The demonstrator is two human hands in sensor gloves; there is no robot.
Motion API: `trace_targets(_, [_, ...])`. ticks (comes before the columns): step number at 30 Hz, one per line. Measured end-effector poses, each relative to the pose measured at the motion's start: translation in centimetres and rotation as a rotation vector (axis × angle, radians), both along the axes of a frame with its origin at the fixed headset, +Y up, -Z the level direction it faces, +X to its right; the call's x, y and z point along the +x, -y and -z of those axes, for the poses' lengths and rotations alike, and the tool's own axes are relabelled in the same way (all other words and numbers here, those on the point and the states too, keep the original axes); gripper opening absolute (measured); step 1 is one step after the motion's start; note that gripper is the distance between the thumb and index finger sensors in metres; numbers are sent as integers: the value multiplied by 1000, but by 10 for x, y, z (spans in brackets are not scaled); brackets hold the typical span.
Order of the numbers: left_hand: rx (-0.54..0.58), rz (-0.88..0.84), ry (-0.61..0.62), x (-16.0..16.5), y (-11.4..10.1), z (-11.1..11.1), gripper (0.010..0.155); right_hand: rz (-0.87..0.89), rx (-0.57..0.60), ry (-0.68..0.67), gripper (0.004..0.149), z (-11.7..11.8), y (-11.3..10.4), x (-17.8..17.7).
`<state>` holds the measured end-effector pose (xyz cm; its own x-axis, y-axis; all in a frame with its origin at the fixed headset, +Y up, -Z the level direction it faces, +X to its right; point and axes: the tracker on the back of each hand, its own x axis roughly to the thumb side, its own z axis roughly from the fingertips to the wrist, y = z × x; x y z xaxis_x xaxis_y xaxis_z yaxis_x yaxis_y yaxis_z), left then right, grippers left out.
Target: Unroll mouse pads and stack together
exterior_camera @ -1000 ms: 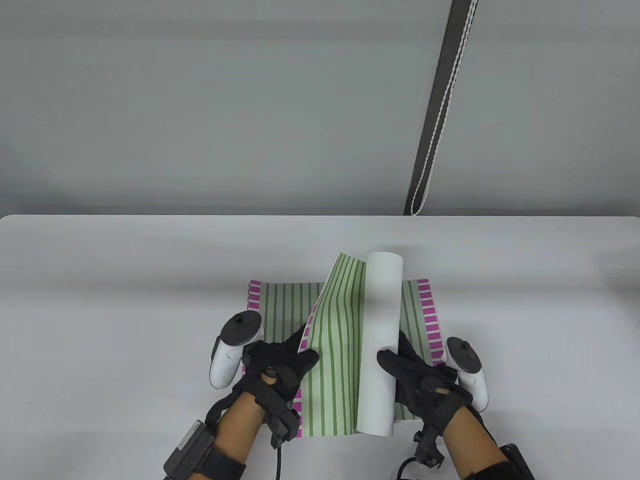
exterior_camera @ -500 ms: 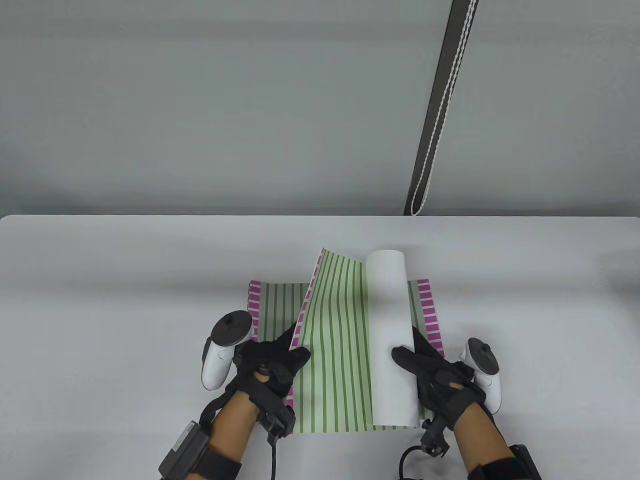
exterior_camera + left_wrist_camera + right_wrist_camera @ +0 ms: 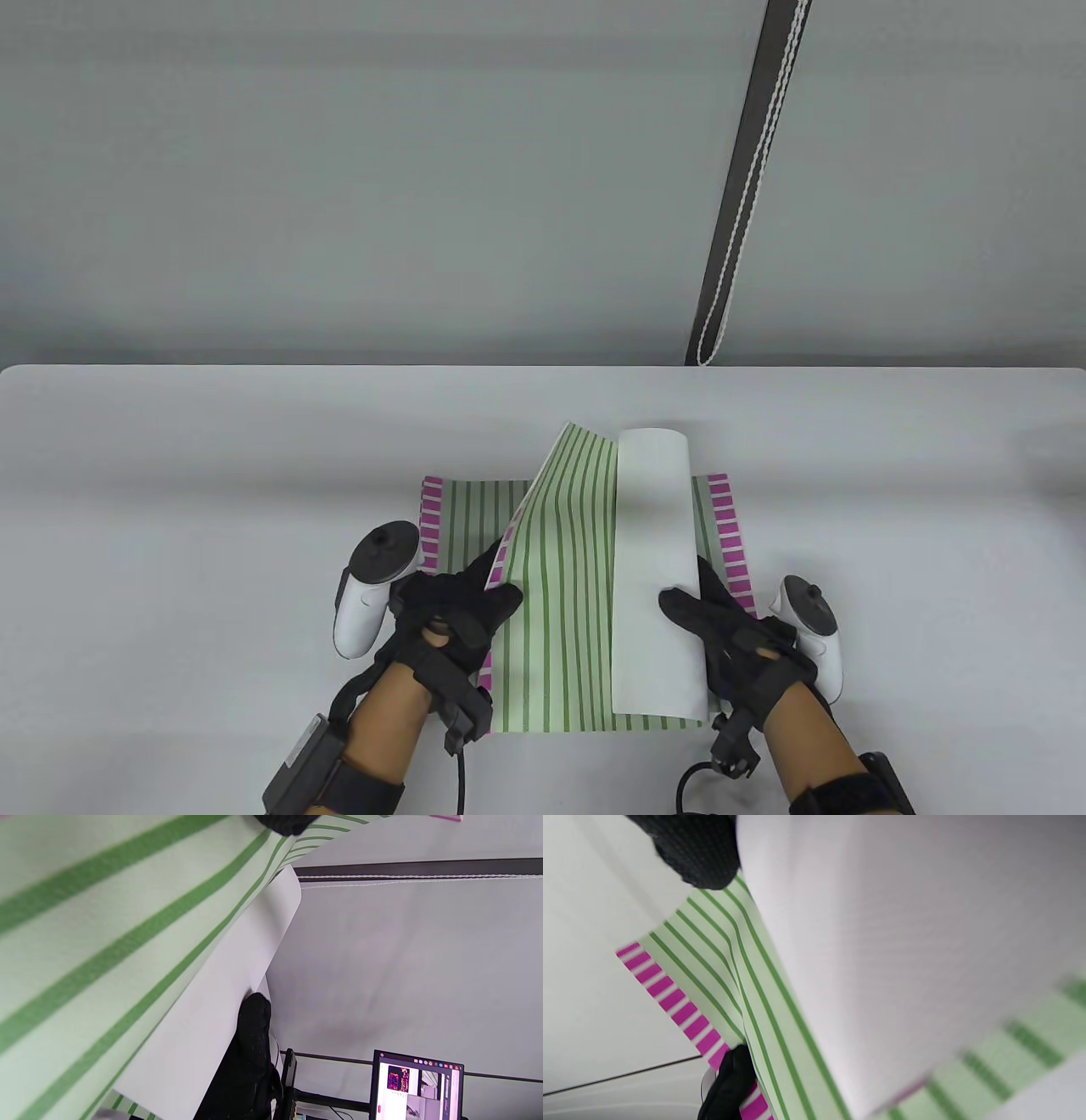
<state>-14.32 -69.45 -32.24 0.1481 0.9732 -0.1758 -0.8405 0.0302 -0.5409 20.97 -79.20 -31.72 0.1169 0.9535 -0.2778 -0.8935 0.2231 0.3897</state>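
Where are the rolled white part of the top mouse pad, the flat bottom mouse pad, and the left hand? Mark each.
rolled white part point(image 3: 653, 552), table view, middle of its white underside.
bottom mouse pad point(image 3: 471, 518), table view, bare striped area at left.
left hand point(image 3: 454, 615), table view, back of the glove.

We see our left hand point(image 3: 454, 615) low on the left of the table view, forearm rising from the bottom edge, its gloved fingers reaching up and to the right with the white tracker point(image 3: 365, 594) strapped along its outer side. Our right hand point(image 3: 730, 637) sits at about the same height on the right, forearm also coming from the bottom edge, thumb stretched to the left and fingers angled upward, its own tracker point(image 3: 814, 628) on the outer side. In both wrist views only dark gloved fingertips point(image 3: 286, 821) show at the top edge.
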Motion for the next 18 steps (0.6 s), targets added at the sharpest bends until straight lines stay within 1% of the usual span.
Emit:
trace_targets(3, [3, 9, -7, -5, 1, 2, 66, 9, -6, 42, 96, 2, 4, 11])
trace_targets(5, [4, -5, -3, -7, 2, 4, 66, 37, 4, 38, 92, 3, 6, 15])
trace_targets(7, [11, -14, 9, -7, 0, 4, 66, 78, 12, 15, 91, 3, 7, 15])
trace_targets(12, [33, -1, 6, -9, -4, 3, 66, 160, 15, -53, 105, 1, 3, 10])
trace_targets(14, [36, 1, 5, -11, -5, 3, 66, 140, 18, -82, 109, 0, 0, 9])
trace_targets(16, [34, -7, 5, -12, -5, 3, 66, 116, 25, -91, 111, -1, 0, 9])
trace_targets(18, [33, -14, -2, -15, -5, 3, 66, 109, 27, -55, 109, 0, 1, 10])
